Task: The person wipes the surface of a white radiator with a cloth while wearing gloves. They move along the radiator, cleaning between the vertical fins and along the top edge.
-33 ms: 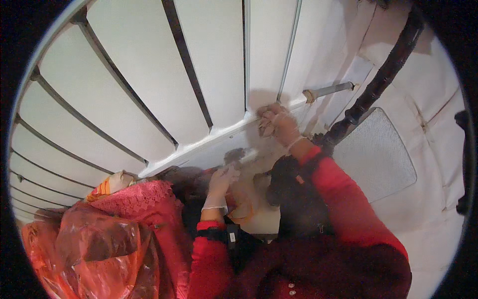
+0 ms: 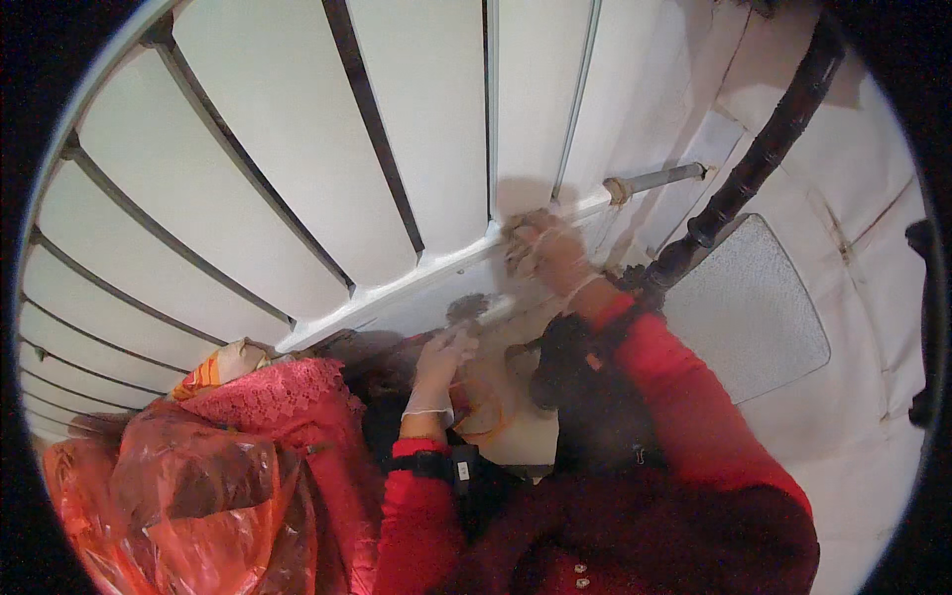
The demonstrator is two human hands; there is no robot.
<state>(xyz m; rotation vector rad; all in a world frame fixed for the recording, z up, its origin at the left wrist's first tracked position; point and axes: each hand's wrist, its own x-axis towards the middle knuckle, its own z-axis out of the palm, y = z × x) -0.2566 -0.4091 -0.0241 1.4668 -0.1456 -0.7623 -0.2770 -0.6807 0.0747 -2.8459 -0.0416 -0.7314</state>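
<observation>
My right hand (image 2: pixel 557 260), in a thin pale glove, grips a crumpled greyish cloth (image 2: pixel 520 243). The cloth is against the lower rail (image 2: pixel 416 273) of a white radiator (image 2: pixel 288 129), or just in front of it; blur hides which. Lower and to the left, my left hand (image 2: pixel 446 362), gloved likewise, has its fingers drawn together. Whatever may be in them is too unclear to make out. Just beyond those fingertips lies a dark grey patch (image 2: pixel 468 307), perhaps a shadow or a smudge.
A dark ridged pole (image 2: pixel 744 183) slants down at right, before a pale rounded panel (image 2: pixel 749 307). The radiator's pipe (image 2: pixel 664 178) runs into the wall. Pink lacy fabric (image 2: pixel 288 397) and a translucent red plastic bag (image 2: pixel 198 506) fill the lower left. An orange loop (image 2: pixel 486 426) lies near my left hand.
My right hand has shifted slightly left with the cloth and looks more blurred. My left hand is nearly in the same place.
</observation>
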